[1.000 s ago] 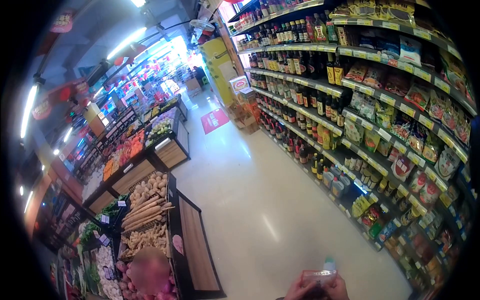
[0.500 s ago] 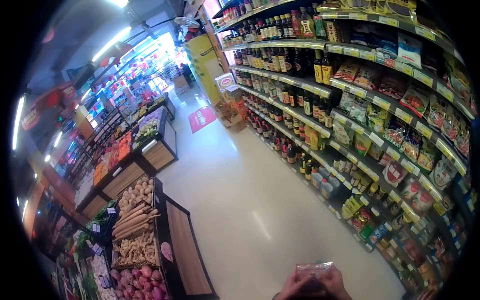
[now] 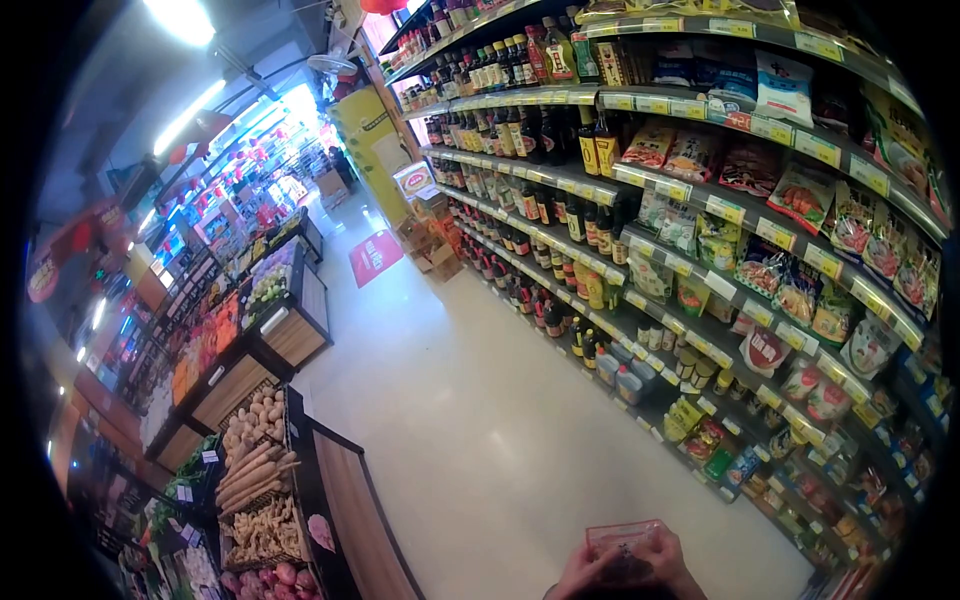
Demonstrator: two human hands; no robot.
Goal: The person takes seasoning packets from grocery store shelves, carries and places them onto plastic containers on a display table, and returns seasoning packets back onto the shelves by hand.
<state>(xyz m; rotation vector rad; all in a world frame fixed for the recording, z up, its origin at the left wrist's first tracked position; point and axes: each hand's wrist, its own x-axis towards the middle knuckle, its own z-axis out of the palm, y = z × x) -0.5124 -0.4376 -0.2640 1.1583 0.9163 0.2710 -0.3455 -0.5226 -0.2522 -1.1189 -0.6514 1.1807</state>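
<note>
Low in the view, a small clear plastic packet (image 3: 622,534) with a reddish edge and dark marks is held up over the floor. My left hand (image 3: 580,572) grips its left side, and my right hand (image 3: 668,562) grips the right side. Both hands are closed on it, thumbs towards the middle. What the packet contains is too small to make out, and its lower part is hidden by my fingers.
Long shelves (image 3: 690,190) of sauce bottles and bagged foods line the right side. On the left stand produce bins with carrots (image 3: 256,474), ginger (image 3: 262,532) and onions (image 3: 285,578). Cardboard boxes (image 3: 432,255) and a red floor mat (image 3: 376,257) lie farther up the aisle.
The view has shifted, so shelves and bins appear farther left and the onions sit lower in the picture. The packet stays in both hands, tilted slightly differently.
</note>
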